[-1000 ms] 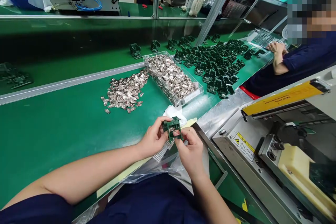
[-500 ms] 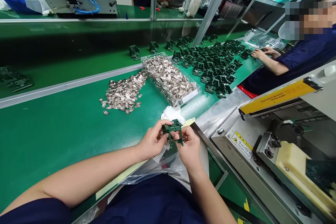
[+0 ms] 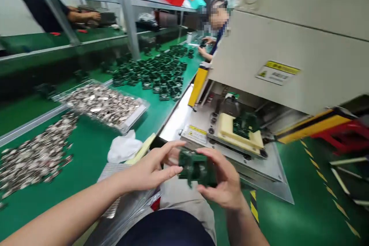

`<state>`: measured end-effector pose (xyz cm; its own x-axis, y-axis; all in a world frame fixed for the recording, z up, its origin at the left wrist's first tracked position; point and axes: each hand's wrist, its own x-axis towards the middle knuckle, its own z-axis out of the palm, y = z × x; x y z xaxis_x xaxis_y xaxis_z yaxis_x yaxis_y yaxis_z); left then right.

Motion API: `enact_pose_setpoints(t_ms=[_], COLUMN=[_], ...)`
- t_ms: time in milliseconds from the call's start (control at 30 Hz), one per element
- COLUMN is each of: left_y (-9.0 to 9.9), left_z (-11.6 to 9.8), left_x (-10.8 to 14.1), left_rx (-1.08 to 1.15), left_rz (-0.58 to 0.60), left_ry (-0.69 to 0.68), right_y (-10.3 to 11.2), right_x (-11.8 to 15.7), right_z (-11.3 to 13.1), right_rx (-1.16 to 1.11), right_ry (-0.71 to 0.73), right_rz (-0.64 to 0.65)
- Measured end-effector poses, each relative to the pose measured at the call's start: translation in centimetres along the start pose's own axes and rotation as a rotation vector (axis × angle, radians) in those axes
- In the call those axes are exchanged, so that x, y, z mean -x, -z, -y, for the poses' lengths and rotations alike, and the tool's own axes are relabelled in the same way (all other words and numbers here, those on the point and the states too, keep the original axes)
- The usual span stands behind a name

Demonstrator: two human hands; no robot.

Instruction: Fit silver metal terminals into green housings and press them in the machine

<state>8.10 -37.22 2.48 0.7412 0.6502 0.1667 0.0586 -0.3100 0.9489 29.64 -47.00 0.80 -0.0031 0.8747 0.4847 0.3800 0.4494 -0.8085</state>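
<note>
Our view is swinging hard to the right; the bench machine that sat at the edge of things is now straight ahead, beyond the hands, and the desk has slid off to the left.

We are holding the green circuit-board assembly up in the air, in front of our body. The right hand is grasping it from the right side, fingers curled over the top and thumb beneath; the left hand is spreading loosely around the left side — whether it is gripping or only steadying, we cannot tell.

Just past the hands, a second green board is sitting on the cream-coloured nest of the machine, a yellow guard bar standing to its left. To the left of the hands, a white cloth is lying on the desk near a clear plastic tray of metal pieces, with a loose pile of metal pieces beside it. Farther along, rows of green boards are spreading towards a co-worker's hands.
</note>
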Motion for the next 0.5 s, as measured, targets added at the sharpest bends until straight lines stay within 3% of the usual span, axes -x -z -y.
enact_pose_setpoints(t_ms=[100, 133, 200, 300, 367, 433, 500], left_y=[-3.1, -4.4, -6.9, -9.5, -10.0, -9.3, -7.5], left_z=[-1.7, -2.1, -2.6, -3.0, -3.3, -3.6, -3.7], left_x=[-7.5, -10.1, -14.8, -19.7, -21.1, -20.7, -18.7], left_rx=[-0.144, -0.188, -0.240, -0.224, -0.141, -0.007, 0.128], left_rz=[0.137, 0.118, 0.096, 0.100, 0.090, 0.010, -0.089], left_ry=[-0.161, -0.234, -0.315, -0.222, -0.147, -0.121, -0.098], right_y=[5.7, 7.4, 10.1, 12.6, 13.5, 14.1, 14.7], right_x=[3.4, 4.3, 5.4, 5.6, 4.7, 3.2, 1.1], right_z=[-0.7, -1.0, -1.3, -1.7, -2.1, -2.7, -3.3], right_rx=[-0.005, -0.020, -0.012, 0.073, 0.106, 0.136, 0.191], right_ry=[-0.040, -0.036, -0.037, -0.057, -0.051, -0.048, -0.062], right_rz=[-0.655, -0.850, -1.075, -1.087, -1.040, -0.978, -0.864])
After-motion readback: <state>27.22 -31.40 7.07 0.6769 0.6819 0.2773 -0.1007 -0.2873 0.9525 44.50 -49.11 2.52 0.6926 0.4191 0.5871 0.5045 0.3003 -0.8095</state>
